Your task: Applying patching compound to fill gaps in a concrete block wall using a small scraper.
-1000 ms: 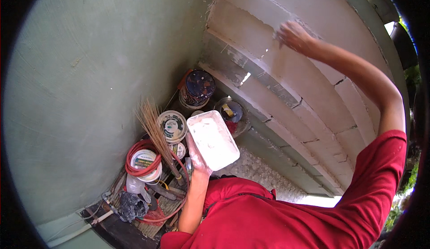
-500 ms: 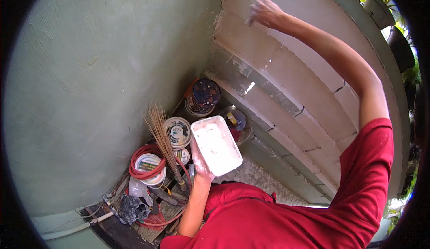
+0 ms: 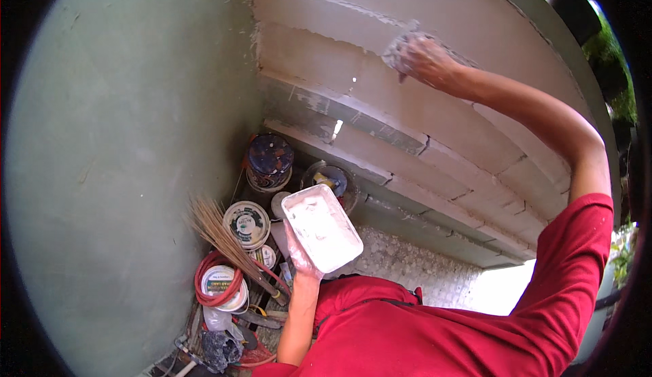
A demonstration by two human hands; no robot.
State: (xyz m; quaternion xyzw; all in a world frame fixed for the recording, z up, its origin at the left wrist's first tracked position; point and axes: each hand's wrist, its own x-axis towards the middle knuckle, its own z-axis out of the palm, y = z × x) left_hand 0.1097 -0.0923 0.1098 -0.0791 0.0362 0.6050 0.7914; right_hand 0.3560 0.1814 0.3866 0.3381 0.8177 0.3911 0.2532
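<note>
Left hand (image 3: 302, 261): clamped on white tub (image 3: 341, 261), at its left edge.
Tub contents: white paste (image 3: 319, 224).
Right hand (image 3: 424, 58): apart from left, raised before block wall (image 3: 462, 133), fingers curled; held item, if any, cannot be determined.

Red hose (image 3: 217, 300) circles a white tub (image 3: 218, 279) beside a twig broom (image 3: 224, 236).

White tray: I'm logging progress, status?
Left hand holds white tray, white paste inside. Right hand up at block wall, grip unclear. No obstruction seen there.
</note>
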